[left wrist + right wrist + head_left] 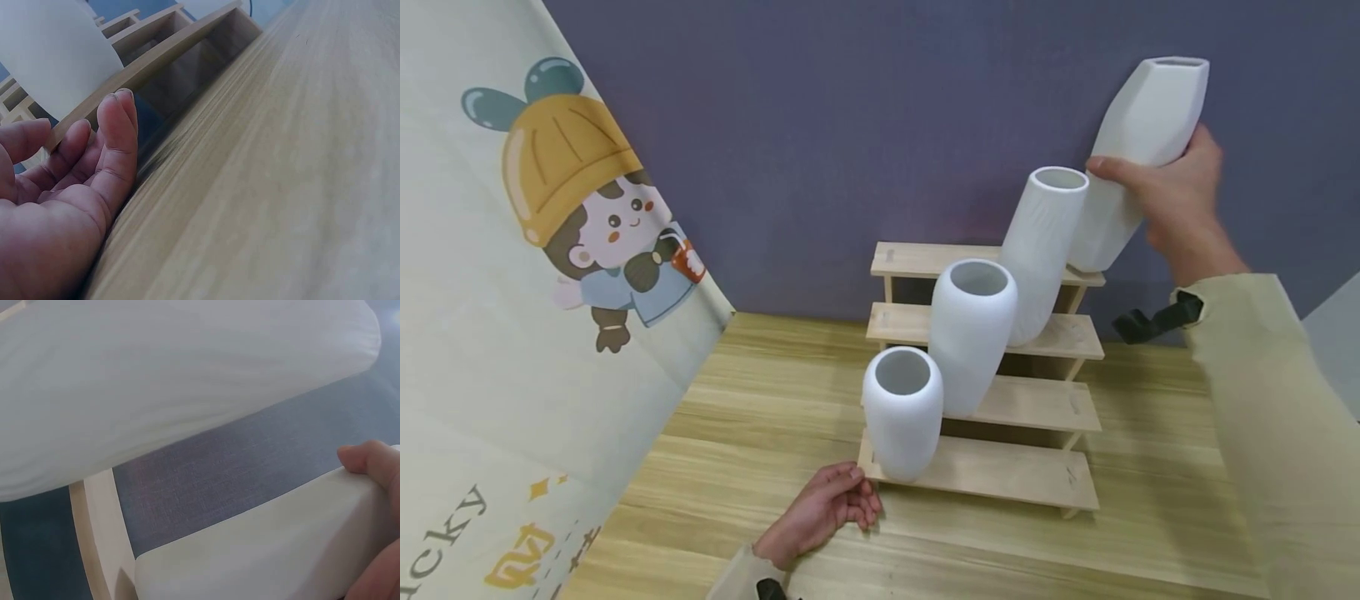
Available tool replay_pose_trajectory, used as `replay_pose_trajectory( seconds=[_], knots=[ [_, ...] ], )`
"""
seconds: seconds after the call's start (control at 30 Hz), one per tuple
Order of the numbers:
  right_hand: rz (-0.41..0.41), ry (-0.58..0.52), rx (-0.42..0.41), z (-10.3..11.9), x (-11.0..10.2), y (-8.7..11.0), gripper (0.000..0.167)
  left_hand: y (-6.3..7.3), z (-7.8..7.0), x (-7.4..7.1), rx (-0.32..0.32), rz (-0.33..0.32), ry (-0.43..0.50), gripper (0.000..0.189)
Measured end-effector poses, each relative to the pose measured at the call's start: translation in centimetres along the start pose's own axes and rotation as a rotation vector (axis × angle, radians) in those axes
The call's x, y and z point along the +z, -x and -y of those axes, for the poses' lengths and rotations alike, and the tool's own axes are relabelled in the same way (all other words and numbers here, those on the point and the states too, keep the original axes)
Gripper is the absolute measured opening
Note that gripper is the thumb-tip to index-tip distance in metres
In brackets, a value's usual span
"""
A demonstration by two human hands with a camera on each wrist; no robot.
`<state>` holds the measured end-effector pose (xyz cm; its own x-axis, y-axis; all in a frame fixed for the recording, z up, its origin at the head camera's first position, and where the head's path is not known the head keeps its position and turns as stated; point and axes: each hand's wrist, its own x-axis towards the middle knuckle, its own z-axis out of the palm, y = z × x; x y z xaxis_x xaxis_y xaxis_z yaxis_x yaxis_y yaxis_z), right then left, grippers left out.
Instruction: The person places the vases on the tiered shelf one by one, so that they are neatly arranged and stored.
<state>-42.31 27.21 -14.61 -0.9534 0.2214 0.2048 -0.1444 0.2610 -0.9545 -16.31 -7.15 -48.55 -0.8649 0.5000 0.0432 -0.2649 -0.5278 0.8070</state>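
Observation:
In the head view my right hand (1187,196) grips a tall faceted white vase (1153,108) round its middle. That vase's base is at the right end of the top step of a wooden stepped rack (1015,475); contact there is hard to tell. The right wrist view shows the lower part of the same vase (269,550) beneath my thumb. My left hand (823,512) pinches the front left corner of the lowest step, thumb above and fingers below, as the board (169,53) in the left wrist view shows.
Three more white vases stand on the rack: a short one (902,425) on the lowest step, a smooth taller one (972,333) above, and a textured one (1041,258) on the third step. Behind rises a dark blue-grey wall (820,125). A printed cloth (467,292) hangs left.

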Motion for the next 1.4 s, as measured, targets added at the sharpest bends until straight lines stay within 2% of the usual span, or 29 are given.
replay_pose_trajectory(
  seconds=[0.2, 0.43, 0.7, 1.0, 1.27, 1.4],
  knots=[
    [0.012, 0.067, 0.010, 0.0, 0.5, 0.1, 0.083, -0.1, 0.0, 0.0, -0.005, -0.006, -0.007, 0.032],
    [0.013, 0.073, -0.004, 0.0, 1.2, 0.3, 0.077, -0.2, 0.0, -0.1, -0.009, -0.011, -0.005, 0.032],
    [0.015, 0.111, 0.009, -0.1, 1.8, 0.4, 0.079, -0.2, 0.0, 0.0, -0.013, -0.016, -0.002, 0.032],
    [0.013, 0.097, -0.014, -0.4, 2.3, 0.6, 0.078, -0.1, 0.1, 0.1, -0.026, -0.023, 0.004, 0.031],
    [0.022, 0.119, -0.047, -0.5, 2.4, 0.7, 0.077, 0.0, 0.0, 0.1, -0.009, -0.017, -0.007, 0.031],
    [0.030, 0.084, -0.076, -0.7, 2.4, 0.7, 0.076, 0.0, 0.0, 0.1, -0.012, -0.023, -0.012, 0.031]
  ],
)
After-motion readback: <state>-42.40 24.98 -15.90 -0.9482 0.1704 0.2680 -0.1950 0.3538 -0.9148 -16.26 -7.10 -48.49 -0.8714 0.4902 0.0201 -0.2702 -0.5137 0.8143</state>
